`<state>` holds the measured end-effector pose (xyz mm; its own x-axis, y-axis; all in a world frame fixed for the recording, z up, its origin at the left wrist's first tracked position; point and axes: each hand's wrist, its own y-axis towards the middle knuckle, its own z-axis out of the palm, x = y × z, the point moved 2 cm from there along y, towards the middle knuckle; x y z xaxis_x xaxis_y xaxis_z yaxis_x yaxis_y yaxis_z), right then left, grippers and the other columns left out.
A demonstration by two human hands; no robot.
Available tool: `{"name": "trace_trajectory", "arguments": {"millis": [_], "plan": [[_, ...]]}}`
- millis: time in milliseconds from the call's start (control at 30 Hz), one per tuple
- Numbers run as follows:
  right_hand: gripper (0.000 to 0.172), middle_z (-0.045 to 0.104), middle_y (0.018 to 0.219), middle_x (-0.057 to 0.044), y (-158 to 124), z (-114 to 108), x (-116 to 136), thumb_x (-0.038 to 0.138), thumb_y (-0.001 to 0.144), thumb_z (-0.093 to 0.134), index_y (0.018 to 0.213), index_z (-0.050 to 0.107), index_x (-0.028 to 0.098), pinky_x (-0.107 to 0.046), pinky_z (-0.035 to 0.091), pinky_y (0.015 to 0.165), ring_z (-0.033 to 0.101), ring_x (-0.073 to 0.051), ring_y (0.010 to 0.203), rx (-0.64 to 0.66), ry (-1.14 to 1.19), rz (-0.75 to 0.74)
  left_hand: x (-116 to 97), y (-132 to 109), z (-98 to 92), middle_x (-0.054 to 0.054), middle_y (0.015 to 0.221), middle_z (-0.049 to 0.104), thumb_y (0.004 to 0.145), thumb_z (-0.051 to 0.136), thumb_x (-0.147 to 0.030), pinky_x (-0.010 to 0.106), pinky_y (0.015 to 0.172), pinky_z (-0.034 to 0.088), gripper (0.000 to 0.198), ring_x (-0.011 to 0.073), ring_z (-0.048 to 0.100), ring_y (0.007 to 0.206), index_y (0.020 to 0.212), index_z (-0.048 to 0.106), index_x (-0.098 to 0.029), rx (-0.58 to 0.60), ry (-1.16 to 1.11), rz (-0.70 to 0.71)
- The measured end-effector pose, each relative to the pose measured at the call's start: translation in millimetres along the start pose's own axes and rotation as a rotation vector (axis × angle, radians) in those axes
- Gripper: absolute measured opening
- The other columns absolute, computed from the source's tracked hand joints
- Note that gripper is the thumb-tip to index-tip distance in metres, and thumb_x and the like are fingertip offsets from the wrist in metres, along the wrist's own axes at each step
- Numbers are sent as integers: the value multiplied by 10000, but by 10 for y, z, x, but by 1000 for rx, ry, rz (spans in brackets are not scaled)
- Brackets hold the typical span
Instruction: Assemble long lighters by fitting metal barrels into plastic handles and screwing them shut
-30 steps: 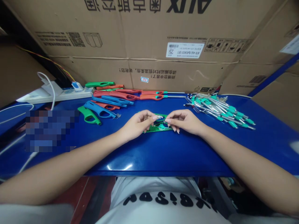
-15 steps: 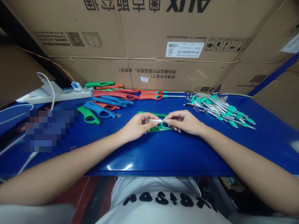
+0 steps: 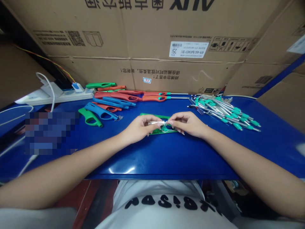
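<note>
My left hand (image 3: 139,128) and my right hand (image 3: 188,124) meet at the middle of the blue table (image 3: 166,152). Both pinch a thin metal tube (image 3: 157,122) with thin wires, held just above a green lighter shell (image 3: 156,130) that lies flat on the table. Fingers of both hands are closed round the tube's ends. The shell is partly hidden under my hands.
Red, blue and green lighter shells (image 3: 111,101) lie in a heap at the back left. A pile of metal tubes with teal ends (image 3: 224,111) sits at the back right. A white power strip (image 3: 54,95) lies far left. Cardboard boxes (image 3: 152,47) wall the back.
My hands have drawn a little apart along the tube and lowered it onto the green shell. The rest is unchanged.
</note>
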<state>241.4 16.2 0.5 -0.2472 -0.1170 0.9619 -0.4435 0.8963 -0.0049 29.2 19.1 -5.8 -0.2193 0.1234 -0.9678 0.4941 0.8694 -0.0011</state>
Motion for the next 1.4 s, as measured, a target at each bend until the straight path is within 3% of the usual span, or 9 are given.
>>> {"name": "trace_trajectory", "arguments": {"millis": [733, 1400], "plan": [[475, 529, 494, 66, 5, 33, -12, 619, 748, 758, 824, 665, 159, -221, 302, 388, 410, -63, 393, -30, 2, 3, -15, -11, 45, 27, 724, 698, 776, 768, -479, 197, 468, 412, 403, 83, 504, 510, 961, 736, -122, -52, -8, -16], [405, 617, 597, 27, 27, 61, -68, 513, 705, 833, 762, 650, 156, -208, 317, 392, 447, -52, 398, -67, 54, 19, 11, -26, 127, 39, 764, 732, 883, 655, -382, 196, 503, 369, 275, 90, 513, 548, 888, 766, -131, -71, 63, 99]]}}
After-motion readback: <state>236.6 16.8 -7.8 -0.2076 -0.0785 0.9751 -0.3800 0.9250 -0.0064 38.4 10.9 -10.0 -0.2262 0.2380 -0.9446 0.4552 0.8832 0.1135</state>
